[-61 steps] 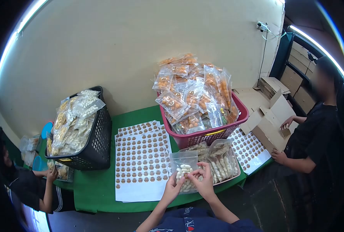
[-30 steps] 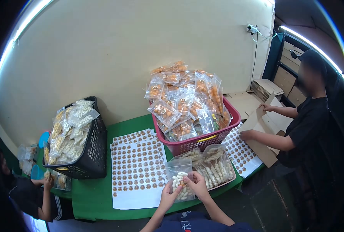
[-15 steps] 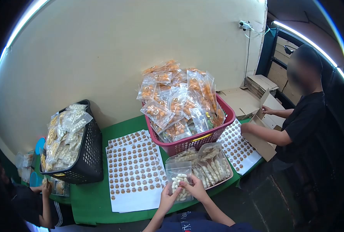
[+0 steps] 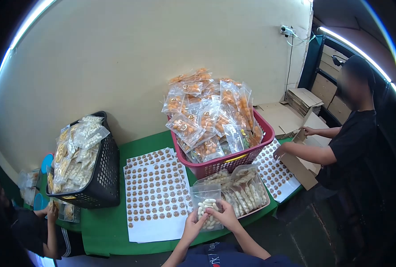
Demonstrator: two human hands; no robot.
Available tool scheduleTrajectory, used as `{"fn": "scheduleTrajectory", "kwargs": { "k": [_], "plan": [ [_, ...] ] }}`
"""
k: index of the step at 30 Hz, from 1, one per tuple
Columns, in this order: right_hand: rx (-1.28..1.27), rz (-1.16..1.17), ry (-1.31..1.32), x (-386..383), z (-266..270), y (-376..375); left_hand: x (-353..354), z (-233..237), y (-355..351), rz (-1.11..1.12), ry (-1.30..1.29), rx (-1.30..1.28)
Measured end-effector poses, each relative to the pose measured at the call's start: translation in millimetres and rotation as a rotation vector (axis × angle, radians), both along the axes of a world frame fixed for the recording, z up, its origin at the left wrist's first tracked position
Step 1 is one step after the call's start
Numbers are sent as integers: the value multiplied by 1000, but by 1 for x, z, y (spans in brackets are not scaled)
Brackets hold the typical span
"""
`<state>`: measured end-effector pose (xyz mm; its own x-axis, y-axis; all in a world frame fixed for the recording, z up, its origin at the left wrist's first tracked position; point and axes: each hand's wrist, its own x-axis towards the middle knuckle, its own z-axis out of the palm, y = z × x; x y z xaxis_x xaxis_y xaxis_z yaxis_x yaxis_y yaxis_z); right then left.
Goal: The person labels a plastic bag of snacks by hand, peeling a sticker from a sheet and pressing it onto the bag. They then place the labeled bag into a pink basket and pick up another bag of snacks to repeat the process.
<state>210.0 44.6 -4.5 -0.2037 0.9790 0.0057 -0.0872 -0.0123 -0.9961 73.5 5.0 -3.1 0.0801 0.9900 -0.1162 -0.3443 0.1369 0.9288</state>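
Note:
A clear zip bag (image 4: 205, 190) with white, oblong snack pieces in its lower part is held between my two hands, close to the table's front edge. My left hand (image 4: 194, 227) grips its left side, and my right hand (image 4: 225, 216) grips the right side, with both thumbs over the front. The bag's top stands upright and looks flat. Just to the right, a shallow box (image 4: 264, 204) holds several filled bags standing in a row. Printed sheets of round brown stickers (image 4: 155, 196) lie left of my hands.
Behind the box stands a pink basket (image 4: 198, 168) heaped with bags of orange snacks. A black basket (image 4: 106, 178) of pale snack bags is at left. One co-worker (image 4: 356, 129) handles a cardboard box (image 4: 299, 171) at right; another person (image 4: 33, 227) sits at far left.
My thumbs have shifted slightly on the bag, which stays in both hands. The right-hand co-worker's near hand has come into sight beside the cardboard flap. The whole view has shifted slightly.

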Motion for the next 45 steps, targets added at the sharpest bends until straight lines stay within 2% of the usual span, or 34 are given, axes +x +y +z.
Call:
{"fn": "scheduleTrajectory", "kwargs": {
  "k": [7,10,14,19,25,28,31,34,37,40,43,45],
  "plan": [
    [-84,50,119,-4,9,4,-6,4,6,28,15,3],
    [-51,115,127,-5,22,3,-7,6,10,77,-16,6],
    [5,109,94,-4,9,5,-7,4,14,94,36,0],
    [-4,89,166,-7,25,2,-5,11,19,129,70,23],
    [-18,-97,154,-9,17,3,-7,13,18,19,8,57],
    [-37,-98,213,-10,9,5,-18,3,19,-25,176,82],
    [-65,-65,239,-13,7,5,-23,5,19,-30,188,71],
    [-2,-70,201,-23,10,2,-24,1,24,36,208,46],
    [-71,-102,216,-26,7,2,-27,11,23,19,250,83],
    [-74,-65,152,-31,10,3,-33,-2,25,69,170,127],
    [-15,82,8,-35,18,6,-37,4,18,164,63,81],
    [73,114,-62,-45,14,5,-44,2,17,219,79,57]
  ]
}}
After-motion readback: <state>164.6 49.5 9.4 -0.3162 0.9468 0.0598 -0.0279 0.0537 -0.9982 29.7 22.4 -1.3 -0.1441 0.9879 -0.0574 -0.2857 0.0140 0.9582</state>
